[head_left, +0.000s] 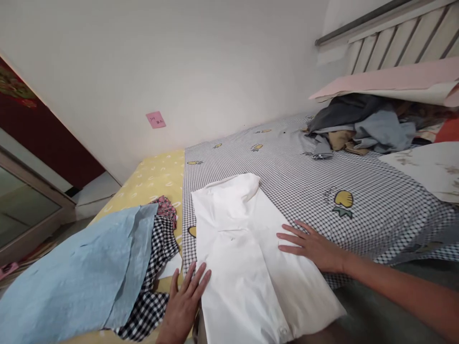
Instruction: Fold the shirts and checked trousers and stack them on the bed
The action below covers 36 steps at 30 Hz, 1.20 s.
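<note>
White is seen on the garment. The right sheet is checked black-and-white, printed with yellow motifs; the left yellow sheet is marked in white. The cloth is coloured pale blue.

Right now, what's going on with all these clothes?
A person has a white garment laid out on the checked cloth. The right hand rests on its right side, fingers spread, and the left hand is at its left edge. A light blue cloth lies to the left, and a clothes pile sits at the far right.
</note>
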Motion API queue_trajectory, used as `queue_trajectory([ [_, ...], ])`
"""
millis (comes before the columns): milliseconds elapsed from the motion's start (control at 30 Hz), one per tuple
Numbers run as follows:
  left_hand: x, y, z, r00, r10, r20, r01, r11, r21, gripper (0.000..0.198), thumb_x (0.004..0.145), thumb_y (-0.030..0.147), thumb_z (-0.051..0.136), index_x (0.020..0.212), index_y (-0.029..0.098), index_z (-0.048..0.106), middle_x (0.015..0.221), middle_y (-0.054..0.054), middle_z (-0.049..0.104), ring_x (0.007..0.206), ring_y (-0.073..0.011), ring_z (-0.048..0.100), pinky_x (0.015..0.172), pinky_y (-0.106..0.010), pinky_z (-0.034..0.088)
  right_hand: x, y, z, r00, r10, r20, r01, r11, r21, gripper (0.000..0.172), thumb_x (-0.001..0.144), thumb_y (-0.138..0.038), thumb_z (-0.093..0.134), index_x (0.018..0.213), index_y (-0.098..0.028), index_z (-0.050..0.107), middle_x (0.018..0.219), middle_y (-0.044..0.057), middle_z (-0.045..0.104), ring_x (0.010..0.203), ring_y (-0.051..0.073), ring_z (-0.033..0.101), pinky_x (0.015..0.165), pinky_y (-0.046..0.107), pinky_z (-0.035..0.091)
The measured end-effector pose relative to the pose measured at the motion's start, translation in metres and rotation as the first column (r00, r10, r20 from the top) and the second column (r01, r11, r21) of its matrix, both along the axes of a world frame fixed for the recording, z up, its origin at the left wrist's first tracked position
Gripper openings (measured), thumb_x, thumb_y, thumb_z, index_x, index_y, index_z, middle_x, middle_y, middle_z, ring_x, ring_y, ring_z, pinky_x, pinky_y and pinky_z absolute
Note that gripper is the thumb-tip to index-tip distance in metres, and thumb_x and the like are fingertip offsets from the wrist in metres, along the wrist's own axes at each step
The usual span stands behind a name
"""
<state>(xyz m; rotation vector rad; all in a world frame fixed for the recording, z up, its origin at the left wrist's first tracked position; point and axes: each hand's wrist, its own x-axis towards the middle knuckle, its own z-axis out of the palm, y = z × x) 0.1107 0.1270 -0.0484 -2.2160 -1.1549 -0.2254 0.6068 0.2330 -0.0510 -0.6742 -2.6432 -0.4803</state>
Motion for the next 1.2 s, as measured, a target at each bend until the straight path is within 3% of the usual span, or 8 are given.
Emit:
queue_trajectory([
  [133,0.008,0.000,-0.018,0.990,0.061,0.126,-0.062,0.998,-0.002,0.054,0.096,0.018,0.042,0.145,0.034,0.057,0.148,0.002,0.062,0.161,-0.0162,0.007,0.131,-0.052,-0.002,-0.001,0.000,-0.006,0.999,-0.035,-0.012,0.035,0.998,0.047,0.060,0.096,-0.017,0.058,0.151,-0.039,0.049,0.157,0.000,0.053,0.151,0.028,0.038,0.119,0.061,0.033],
  [400,0.019,-0.007,-0.023,0.978,0.171,0.118,-0.176,0.984,0.025,0.056,0.093,0.012,0.041,0.141,0.031,0.062,0.148,0.000,0.063,0.162,-0.0176,0.003,0.130,-0.053,-0.001,-0.006,-0.005,-0.019,0.991,-0.126,-0.043,0.128,0.989,0.074,0.058,0.097,-0.017,0.054,0.150,-0.037,0.049,0.158,-0.001,0.052,0.154,0.028,0.031,0.124,0.061,0.020],
  [567,0.021,-0.011,-0.029,0.968,0.228,0.105,-0.232,0.972,0.028,0.058,0.093,0.013,0.041,0.146,0.031,0.056,0.152,0.000,0.059,0.161,-0.0191,0.010,0.130,-0.053,0.001,-0.006,-0.006,-0.021,0.992,-0.108,-0.067,0.113,0.991,0.067,0.060,0.095,-0.017,0.056,0.152,-0.035,0.048,0.158,0.001,0.052,0.155,0.028,0.028,0.125,0.060,0.016],
  [967,0.030,-0.014,-0.026,0.954,0.255,0.160,-0.260,0.966,0.011,0.062,0.093,0.014,0.046,0.153,0.031,0.047,0.151,0.000,0.060,0.157,-0.0212,0.022,0.129,-0.048,-0.002,-0.009,-0.006,-0.029,0.986,-0.142,-0.093,0.149,0.986,0.077,0.059,0.097,-0.018,0.051,0.153,-0.037,0.046,0.156,0.001,0.054,0.151,0.028,0.035,0.121,0.060,0.025],
  [1200,0.041,-0.023,-0.015,0.923,0.356,0.144,-0.341,0.932,-0.119,0.062,0.099,0.021,0.048,0.158,0.035,0.035,0.159,0.000,0.051,0.153,-0.0246,0.034,0.128,-0.049,0.003,-0.006,-0.009,-0.032,0.980,-0.160,-0.121,0.166,0.985,0.044,0.063,0.098,-0.014,0.045,0.156,-0.039,0.042,0.153,0.000,0.056,0.150,0.027,0.037,0.121,0.058,0.026],
])
